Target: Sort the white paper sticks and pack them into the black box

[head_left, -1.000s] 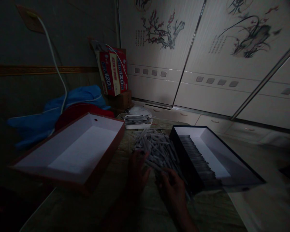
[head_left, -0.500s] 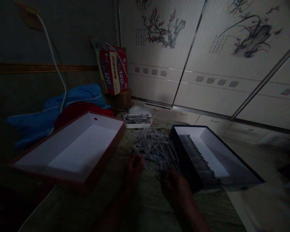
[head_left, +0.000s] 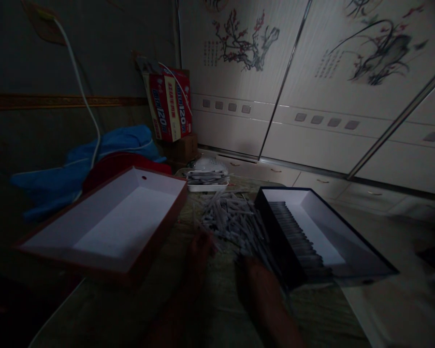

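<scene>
A loose pile of thin, pale sticks or tubes (head_left: 232, 217) lies mid-table. At its near left edge is my left hand (head_left: 199, 249), fingers curled together; what they hold is too dark to make out. My right hand (head_left: 255, 278) is at the near right side of the pile, fingers bent down beside a dark box (head_left: 281, 241); its fingertips are blurred and dark. Inside that box, a row of similar thin pieces (head_left: 299, 237) lies along the left wall. A red-brown box (head_left: 154, 246) with a white inside stands open on the left.
Behind the pile sits a white tray (head_left: 207, 187) of thin packets. Blue cloth (head_left: 119, 142) and a red object (head_left: 126, 162) are at the back left, near a red carton (head_left: 170, 106). Sliding cabinet doors (head_left: 232, 130) stand behind the table.
My right hand has shifted slightly left and turned, with its back now more in view. My left hand has barely moved. The boxes are where they were.
</scene>
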`<state>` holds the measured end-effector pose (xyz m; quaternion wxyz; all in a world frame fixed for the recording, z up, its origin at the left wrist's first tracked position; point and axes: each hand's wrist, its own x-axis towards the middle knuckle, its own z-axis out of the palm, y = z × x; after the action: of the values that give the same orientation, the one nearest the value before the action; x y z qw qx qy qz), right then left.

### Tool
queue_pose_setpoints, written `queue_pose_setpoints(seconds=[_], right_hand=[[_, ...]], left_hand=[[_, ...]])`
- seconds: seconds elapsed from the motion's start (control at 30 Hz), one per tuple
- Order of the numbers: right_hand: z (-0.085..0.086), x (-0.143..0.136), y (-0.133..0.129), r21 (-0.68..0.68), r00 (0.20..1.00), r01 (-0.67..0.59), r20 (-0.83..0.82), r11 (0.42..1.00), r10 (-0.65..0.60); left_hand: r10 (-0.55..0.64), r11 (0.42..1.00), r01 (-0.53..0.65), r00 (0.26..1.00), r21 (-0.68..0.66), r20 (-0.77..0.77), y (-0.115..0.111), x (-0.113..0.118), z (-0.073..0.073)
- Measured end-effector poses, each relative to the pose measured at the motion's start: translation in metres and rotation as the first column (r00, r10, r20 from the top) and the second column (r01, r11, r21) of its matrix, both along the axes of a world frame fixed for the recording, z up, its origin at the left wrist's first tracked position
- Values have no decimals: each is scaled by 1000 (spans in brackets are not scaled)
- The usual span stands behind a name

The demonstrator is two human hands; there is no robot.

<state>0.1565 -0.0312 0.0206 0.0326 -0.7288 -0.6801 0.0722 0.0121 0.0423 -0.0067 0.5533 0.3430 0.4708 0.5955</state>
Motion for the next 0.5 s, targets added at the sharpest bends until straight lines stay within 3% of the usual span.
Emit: queue_pose_setpoints(seconds=[0.2,0.33,0.4,0.5], right_hand=[[-3,-9,10,1,993,-68,92,998,68],[-6,2,15,136,985,-5,-172,991,29],[-3,10,17,225,917,96,-400,970,2],[7,15,17,322,672,348,-740,880,5]], left_hand=[[0,1000,0,1000,11,18,0,-3,-4],[-2,1000,4,989,-14,145,-1,-3,-2],[7,998,11,966,-67,259,-2,-2,0],[6,988,62,905,-145,426,-2,0,0]])
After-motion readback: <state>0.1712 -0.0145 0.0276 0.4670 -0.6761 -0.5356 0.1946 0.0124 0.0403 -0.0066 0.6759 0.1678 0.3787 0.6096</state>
